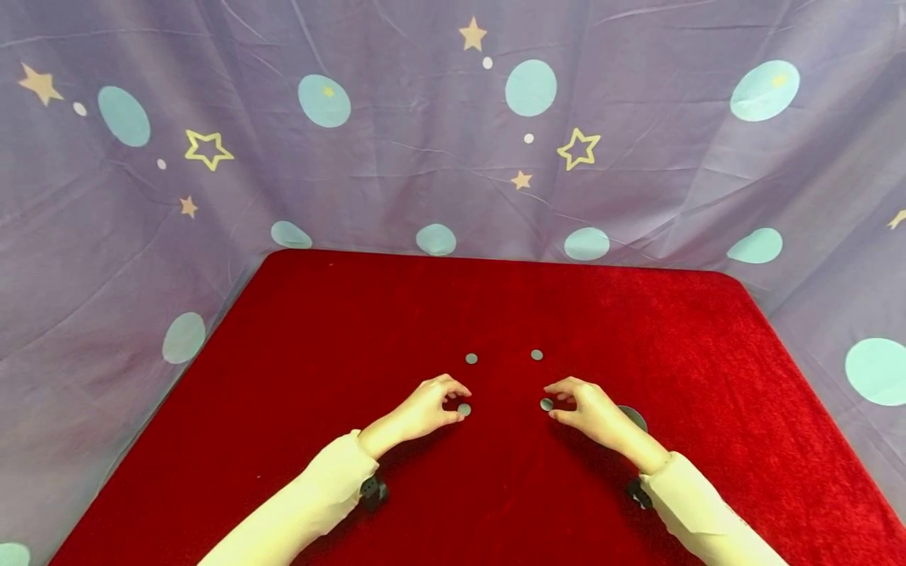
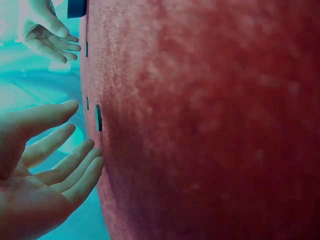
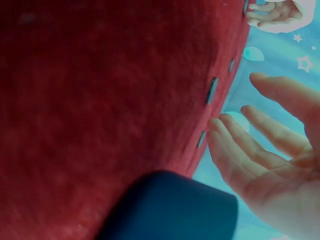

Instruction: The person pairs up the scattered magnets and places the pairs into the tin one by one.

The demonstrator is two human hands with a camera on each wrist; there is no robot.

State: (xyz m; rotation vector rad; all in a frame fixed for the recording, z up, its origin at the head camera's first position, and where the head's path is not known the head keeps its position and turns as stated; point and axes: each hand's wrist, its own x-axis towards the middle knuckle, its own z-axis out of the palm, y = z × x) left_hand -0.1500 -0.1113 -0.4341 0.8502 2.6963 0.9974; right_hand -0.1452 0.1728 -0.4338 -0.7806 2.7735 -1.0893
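Observation:
My left hand [image 1: 432,407] hovers low over the red cloth, thumb and fingers apart and gently bent, nothing between them. Just at its fingertips lies a small grey-green disc [image 1: 464,409]. My right hand [image 1: 583,406] mirrors it, thumb and fingers spread on either side of a second small disc [image 1: 546,404]. In the left wrist view a gap shows between the left fingers [image 2: 82,170] and the nearest disc [image 2: 98,118]. Farther back lie two more discs, a left one [image 1: 471,358] and a right one [image 1: 537,355].
A larger round-topped object [image 1: 632,417] stands behind my right hand, partly hidden by it; its dark, thick side [image 3: 175,210] fills the bottom of the right wrist view. Red cloth [image 1: 368,314] covers the table. A purple curtain [image 1: 425,118] with stars and dots hangs behind and at both sides.

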